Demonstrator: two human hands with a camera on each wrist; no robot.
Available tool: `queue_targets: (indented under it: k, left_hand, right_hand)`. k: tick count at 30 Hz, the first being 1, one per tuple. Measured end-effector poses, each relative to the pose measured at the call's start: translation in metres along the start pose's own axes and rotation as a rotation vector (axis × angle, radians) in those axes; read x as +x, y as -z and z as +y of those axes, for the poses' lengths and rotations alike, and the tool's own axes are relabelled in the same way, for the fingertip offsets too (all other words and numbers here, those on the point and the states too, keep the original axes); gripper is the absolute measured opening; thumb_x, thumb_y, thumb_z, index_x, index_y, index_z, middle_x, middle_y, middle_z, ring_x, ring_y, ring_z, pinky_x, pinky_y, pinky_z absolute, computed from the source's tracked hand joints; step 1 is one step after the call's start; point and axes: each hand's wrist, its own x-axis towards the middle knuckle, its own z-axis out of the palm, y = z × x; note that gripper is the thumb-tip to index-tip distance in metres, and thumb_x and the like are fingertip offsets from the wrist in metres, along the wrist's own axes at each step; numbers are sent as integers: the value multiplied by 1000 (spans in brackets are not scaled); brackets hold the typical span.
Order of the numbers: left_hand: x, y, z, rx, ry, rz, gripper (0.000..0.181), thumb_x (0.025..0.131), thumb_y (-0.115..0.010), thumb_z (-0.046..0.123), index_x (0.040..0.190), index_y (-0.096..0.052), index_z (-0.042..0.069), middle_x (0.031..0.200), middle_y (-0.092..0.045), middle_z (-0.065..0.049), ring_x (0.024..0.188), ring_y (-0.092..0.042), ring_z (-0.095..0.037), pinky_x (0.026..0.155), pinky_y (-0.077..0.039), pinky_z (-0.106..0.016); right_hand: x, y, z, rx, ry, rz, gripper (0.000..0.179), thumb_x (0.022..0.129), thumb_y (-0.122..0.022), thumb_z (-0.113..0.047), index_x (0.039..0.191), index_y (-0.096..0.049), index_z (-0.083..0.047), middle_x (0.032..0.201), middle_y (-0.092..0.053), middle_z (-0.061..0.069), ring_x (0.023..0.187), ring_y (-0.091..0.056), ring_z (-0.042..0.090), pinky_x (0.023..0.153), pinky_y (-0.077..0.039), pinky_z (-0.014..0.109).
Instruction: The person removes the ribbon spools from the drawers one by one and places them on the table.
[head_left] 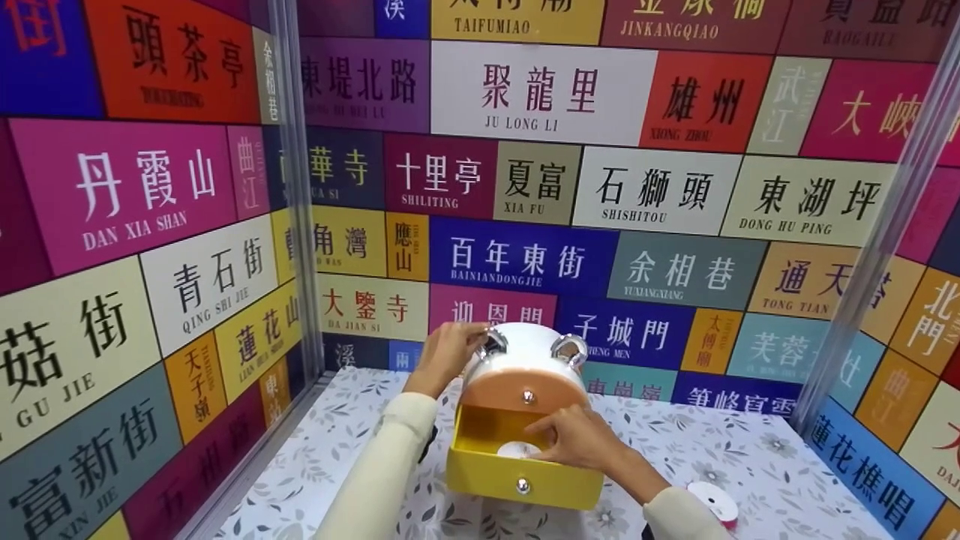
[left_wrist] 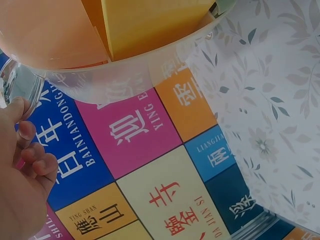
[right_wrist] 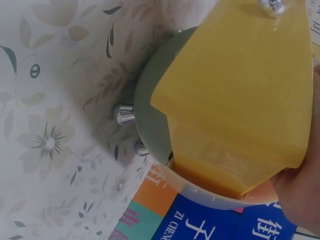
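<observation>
A small rounded drawer box (head_left: 529, 341) with a white shell and silver loop ears stands on the table. Its orange upper drawer (head_left: 495, 394) is closed, while the yellow drawer (head_left: 487, 472) below is pulled out. My left hand (head_left: 448, 356) pinches the left silver ear (left_wrist: 22, 87) between thumb and fingers. Reaching over the yellow drawer's right side, my right hand (head_left: 581, 439) has thumb and index finger right at a white disc (head_left: 516, 450) inside. I cannot tell whether they grip it. In the right wrist view, the drawer front hides most of that hand.
A white spool with a red edge (head_left: 712, 502) lies on the table to the right of the box. The tabletop (head_left: 360, 427) has a leaf-and-flower print. Colourful sign-covered panels (head_left: 517, 255) rise close behind the box and on both sides, with metal posts (head_left: 296, 187) at the corners.
</observation>
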Motion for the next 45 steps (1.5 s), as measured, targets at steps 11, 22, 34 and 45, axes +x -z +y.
queue_targets:
  k: [11, 22, 34, 45]
  left_hand:
    - [0, -1, -1, -14, 1, 2, 26, 91, -66, 32, 115, -68, 40, 107, -71, 7, 89, -68, -17, 74, -54, -32]
    - [0, 1, -1, -14, -18, -6, 28, 92, -65, 32, 119, -67, 38, 109, -70, 6, 91, -69, -16, 72, -54, -31]
    - [-2, -1, -1, -5, -8, -9, 27, 92, -65, 31, 118, -67, 38, 109, -71, 7, 89, -68, -16, 72, -54, -30]
    - [-2, 0, -2, -33, -25, -4, 29, 91, -65, 30, 119, -66, 37, 108, -71, 7, 86, -68, -14, 68, -53, -28]
  right_hand:
    - [11, -8, 5, -44, 13, -143, 47, 71, -78, -44, 110, -74, -18, 63, -64, -11, 45, -36, 3, 47, -30, 21]
    - [15, -8, 3, -98, 14, -158, 43, 73, -72, -56, 104, -76, -26, 81, -73, -6, 56, -52, 6, 52, -39, 24]
    - [14, -7, 2, -64, 21, -214, 27, 81, -72, -30, 106, -76, -21, 82, -73, -3, 50, -50, 5, 50, -40, 22]
    - [19, 0, 0, -46, 49, -126, 52, 65, -73, -69, 95, -76, -27, 46, -37, -15, 41, -30, 1, 41, -20, 22]
